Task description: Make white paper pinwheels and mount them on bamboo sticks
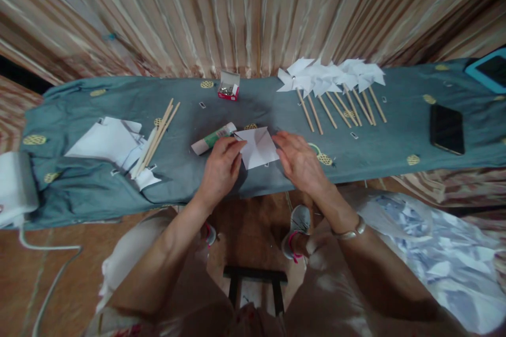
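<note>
A small square of white paper with fold creases lies between my two hands, low over the cloth. My left hand is closed, with thumb and fingers pinching the paper's left edge. At the right edge, my right hand holds the paper between thumb and curled fingers. A green and white glue stick lies just beyond my left hand. Beside my right hand shows a pale green loop; the rest of that object is hidden.
Finished paper pinwheels on sticks lie at the back right. An open box of metal pins stands at the back. Loose sticks and white paper are on the left. A phone lies far right; a plastic bag is below.
</note>
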A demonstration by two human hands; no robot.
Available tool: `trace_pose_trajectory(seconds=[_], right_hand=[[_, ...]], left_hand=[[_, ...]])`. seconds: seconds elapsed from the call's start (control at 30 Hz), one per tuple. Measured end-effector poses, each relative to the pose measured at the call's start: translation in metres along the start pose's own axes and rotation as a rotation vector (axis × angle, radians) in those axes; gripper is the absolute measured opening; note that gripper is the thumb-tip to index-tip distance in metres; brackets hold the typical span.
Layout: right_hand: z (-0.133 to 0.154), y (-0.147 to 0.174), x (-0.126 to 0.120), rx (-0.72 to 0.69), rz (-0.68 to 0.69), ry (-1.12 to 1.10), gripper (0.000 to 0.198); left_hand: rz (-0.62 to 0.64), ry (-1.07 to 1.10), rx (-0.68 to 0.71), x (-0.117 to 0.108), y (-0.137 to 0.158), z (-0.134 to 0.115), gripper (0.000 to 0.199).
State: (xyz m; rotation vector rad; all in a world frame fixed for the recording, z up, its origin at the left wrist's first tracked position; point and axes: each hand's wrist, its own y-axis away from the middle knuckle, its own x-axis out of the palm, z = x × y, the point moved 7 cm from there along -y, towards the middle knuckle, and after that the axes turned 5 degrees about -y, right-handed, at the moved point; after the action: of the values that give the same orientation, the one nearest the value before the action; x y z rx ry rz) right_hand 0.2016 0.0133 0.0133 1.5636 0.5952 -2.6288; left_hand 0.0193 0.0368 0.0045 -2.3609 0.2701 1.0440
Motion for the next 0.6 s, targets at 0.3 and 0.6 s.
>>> trace_pose_trajectory(seconds=[0.3, 0.6], right_hand=[[0.016, -0.022, 0.044, -0.125, 0.184, 0.071, 0.045], [0.016, -0.024, 0.048, -0.124, 0.192, 0.081, 0.042]], left_hand=[[0.283, -0.285, 0.149, 0.030, 0.018, -0.024, 0.032], [0.287, -0.302, 0.140, 0.027, 0.027, -0.021, 0.038]])
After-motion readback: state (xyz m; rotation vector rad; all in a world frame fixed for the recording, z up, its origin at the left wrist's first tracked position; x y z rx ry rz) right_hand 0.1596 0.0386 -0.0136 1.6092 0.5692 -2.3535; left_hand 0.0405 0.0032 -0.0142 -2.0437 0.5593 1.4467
